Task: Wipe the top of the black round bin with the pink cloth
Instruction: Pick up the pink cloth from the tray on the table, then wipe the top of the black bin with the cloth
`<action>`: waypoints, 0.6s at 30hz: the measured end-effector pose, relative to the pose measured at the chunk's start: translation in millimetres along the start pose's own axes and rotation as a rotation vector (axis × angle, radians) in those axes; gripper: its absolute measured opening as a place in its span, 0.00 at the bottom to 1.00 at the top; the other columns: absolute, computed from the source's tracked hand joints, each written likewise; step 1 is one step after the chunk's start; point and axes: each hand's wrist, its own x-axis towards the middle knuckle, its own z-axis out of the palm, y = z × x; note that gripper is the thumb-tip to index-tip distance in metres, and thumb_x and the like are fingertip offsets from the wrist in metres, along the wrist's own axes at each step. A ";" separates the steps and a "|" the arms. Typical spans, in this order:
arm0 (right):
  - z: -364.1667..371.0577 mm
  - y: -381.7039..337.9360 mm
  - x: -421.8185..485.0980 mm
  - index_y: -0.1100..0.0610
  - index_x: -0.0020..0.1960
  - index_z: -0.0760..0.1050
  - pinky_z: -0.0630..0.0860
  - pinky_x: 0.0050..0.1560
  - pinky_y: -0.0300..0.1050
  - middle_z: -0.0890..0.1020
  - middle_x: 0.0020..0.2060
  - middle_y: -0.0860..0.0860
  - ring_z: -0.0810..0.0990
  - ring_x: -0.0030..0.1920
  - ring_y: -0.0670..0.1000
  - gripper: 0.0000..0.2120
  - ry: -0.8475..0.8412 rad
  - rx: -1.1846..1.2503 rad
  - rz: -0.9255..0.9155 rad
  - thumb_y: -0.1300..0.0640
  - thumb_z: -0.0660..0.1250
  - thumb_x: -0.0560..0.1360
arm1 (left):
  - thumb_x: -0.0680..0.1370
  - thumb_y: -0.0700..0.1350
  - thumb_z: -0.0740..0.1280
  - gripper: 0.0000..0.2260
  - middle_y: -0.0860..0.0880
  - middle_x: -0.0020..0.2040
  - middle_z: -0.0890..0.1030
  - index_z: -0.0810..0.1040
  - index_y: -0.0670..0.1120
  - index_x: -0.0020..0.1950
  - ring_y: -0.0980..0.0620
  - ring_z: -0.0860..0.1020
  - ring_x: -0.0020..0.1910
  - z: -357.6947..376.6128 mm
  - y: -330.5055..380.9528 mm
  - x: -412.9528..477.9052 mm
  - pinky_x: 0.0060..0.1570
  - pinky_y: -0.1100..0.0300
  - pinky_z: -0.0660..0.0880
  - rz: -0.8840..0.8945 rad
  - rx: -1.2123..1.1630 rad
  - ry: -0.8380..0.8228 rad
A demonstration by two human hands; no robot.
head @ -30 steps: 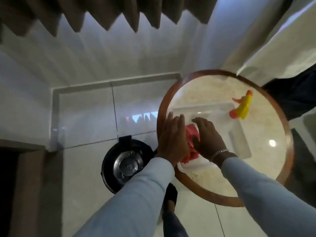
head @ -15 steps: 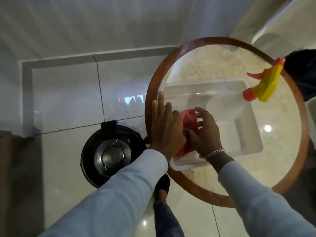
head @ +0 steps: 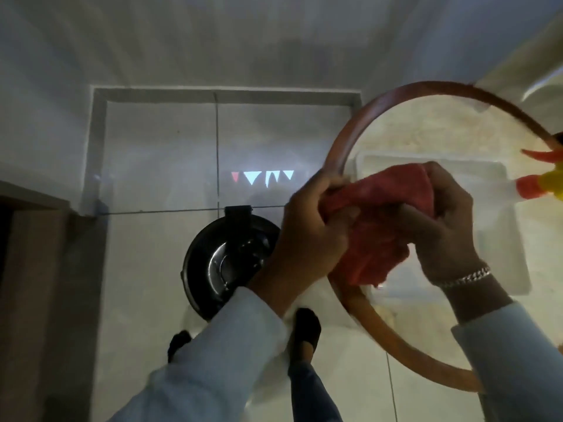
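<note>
The pink cloth is bunched up in the air above the white tray, held from both sides. My left hand grips its left end and my right hand grips its right side. The black round bin stands on the tiled floor lower left of the hands, with a shiny metal disc in the middle of its lid. My left wrist and sleeve cover the bin's right edge. Neither hand touches the bin.
A round table with a wooden rim and a marbled top stands to the right. On it sits a white plastic tray with a spray bottle with a yellow and orange head. My feet are on the floor below the bin. A wall runs along the left.
Both hands have lifted the pink cloth out of the tray and now hold it bunched above the table's edge. The view has shifted right and closer, so the bin sits nearer the centre.
</note>
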 end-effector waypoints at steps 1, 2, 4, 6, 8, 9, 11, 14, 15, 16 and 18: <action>16.0 0.8 -1.4 0.54 0.49 0.76 0.79 0.40 0.49 0.81 0.41 0.53 0.80 0.42 0.55 0.18 -0.025 0.058 0.007 0.48 0.75 0.63 | 0.76 0.35 0.68 0.06 0.47 0.43 0.81 0.76 0.43 0.51 0.50 0.82 0.44 -18.1 -5.0 -3.8 0.44 0.62 0.80 -0.016 -0.047 -0.018; 33.2 5.1 -3.9 0.51 0.49 0.77 0.79 0.40 0.45 0.82 0.41 0.48 0.81 0.42 0.51 0.16 -0.063 0.125 0.039 0.54 0.75 0.62 | 0.76 0.36 0.68 0.06 0.45 0.43 0.81 0.76 0.44 0.50 0.49 0.82 0.44 -37.4 -12.1 -8.3 0.43 0.62 0.80 -0.030 -0.085 -0.027; 65.5 21.0 -13.1 0.50 0.51 0.78 0.81 0.42 0.44 0.84 0.43 0.47 0.83 0.43 0.50 0.21 -0.140 0.228 0.161 0.64 0.76 0.61 | 0.75 0.36 0.68 0.06 0.45 0.43 0.82 0.76 0.45 0.50 0.50 0.82 0.44 -71.8 -29.8 -16.9 0.43 0.61 0.79 -0.067 -0.110 -0.035; 97.6 42.2 -23.3 0.50 0.50 0.79 0.82 0.41 0.44 0.86 0.43 0.49 0.85 0.44 0.50 0.22 -0.214 0.208 0.281 0.67 0.78 0.62 | 0.76 0.35 0.68 0.07 0.46 0.44 0.82 0.77 0.45 0.51 0.52 0.82 0.44 -99.0 -57.4 -24.9 0.44 0.58 0.80 -0.122 -0.015 -0.032; 125.1 65.6 -30.8 0.48 0.46 0.79 0.81 0.37 0.36 0.87 0.37 0.44 0.85 0.39 0.43 0.19 -0.252 0.059 0.324 0.67 0.78 0.64 | 0.76 0.37 0.70 0.09 0.46 0.48 0.83 0.78 0.45 0.54 0.50 0.82 0.48 -120.7 -94.2 -33.0 0.49 0.51 0.81 -0.176 0.148 0.000; 135.3 76.7 -33.1 0.46 0.46 0.78 0.81 0.37 0.35 0.86 0.36 0.43 0.86 0.39 0.43 0.18 -0.246 -0.038 0.323 0.67 0.77 0.65 | 0.75 0.38 0.71 0.10 0.47 0.50 0.83 0.78 0.45 0.56 0.50 0.82 0.50 -129.2 -112.9 -36.9 0.52 0.51 0.81 -0.188 0.204 0.017; 155.1 99.6 -38.8 0.46 0.48 0.76 0.83 0.42 0.45 0.84 0.39 0.45 0.85 0.42 0.48 0.17 -0.204 -0.236 0.261 0.65 0.76 0.68 | 0.74 0.43 0.73 0.20 0.49 0.61 0.80 0.75 0.46 0.65 0.52 0.79 0.60 -148.8 -154.0 -45.0 0.58 0.62 0.78 -0.188 0.290 0.011; 174.8 138.3 -45.8 0.47 0.51 0.77 0.82 0.44 0.44 0.82 0.38 0.46 0.81 0.38 0.44 0.11 -0.036 -0.438 0.047 0.58 0.74 0.72 | 0.68 0.56 0.76 0.49 0.54 0.79 0.47 0.48 0.52 0.79 0.55 0.47 0.78 -181.6 -222.7 -57.2 0.74 0.62 0.53 -0.196 0.571 -0.248; 179.5 152.5 -46.0 0.50 0.51 0.78 0.81 0.44 0.46 0.83 0.37 0.48 0.79 0.38 0.44 0.09 0.002 -0.516 -0.037 0.57 0.73 0.73 | 0.66 0.60 0.76 0.56 0.54 0.79 0.38 0.38 0.52 0.79 0.54 0.37 0.78 -192.5 -244.5 -60.5 0.76 0.57 0.44 -0.162 0.713 -0.385; 184.2 167.8 -46.9 0.52 0.51 0.79 0.79 0.46 0.49 0.84 0.38 0.51 0.79 0.39 0.46 0.07 0.014 -0.617 -0.100 0.57 0.73 0.73 | 0.64 0.64 0.75 0.61 0.52 0.78 0.32 0.31 0.51 0.77 0.54 0.32 0.77 -201.4 -264.7 -62.9 0.76 0.55 0.38 -0.106 0.839 -0.500; 194.9 198.5 -53.7 0.57 0.53 0.80 0.77 0.52 0.56 0.85 0.45 0.55 0.81 0.46 0.54 0.11 -0.028 -0.764 -0.113 0.61 0.72 0.71 | 0.60 0.69 0.74 0.66 0.49 0.77 0.28 0.25 0.49 0.74 0.52 0.28 0.76 -213.1 -293.1 -63.5 0.74 0.55 0.33 -0.035 0.992 -0.618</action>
